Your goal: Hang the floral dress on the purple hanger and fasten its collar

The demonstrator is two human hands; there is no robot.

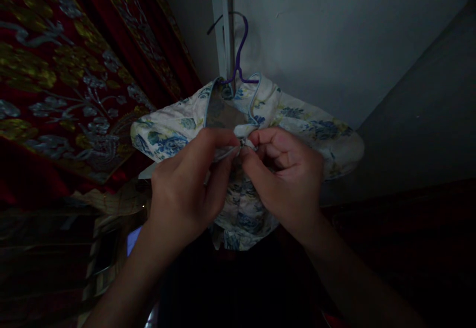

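Observation:
A white garment with blue flowers (320, 130) hangs on a purple hanger (240, 45) hooked over a white vertical strip on the wall. My left hand (186, 189) and my right hand (286, 179) meet at the garment's collar, just below the neck opening. Both pinch the fabric edges there with thumb and fingertips, touching each other around a small fastening that I cannot make out clearly. The lower part of the garment droops behind and below my hands.
A dark red cloth with gold and silver flower embroidery (55, 80) hangs at the left. A pale wall (334, 30) is behind the hanger, with a darker grey surface (427, 120) to the right. The area below is very dark.

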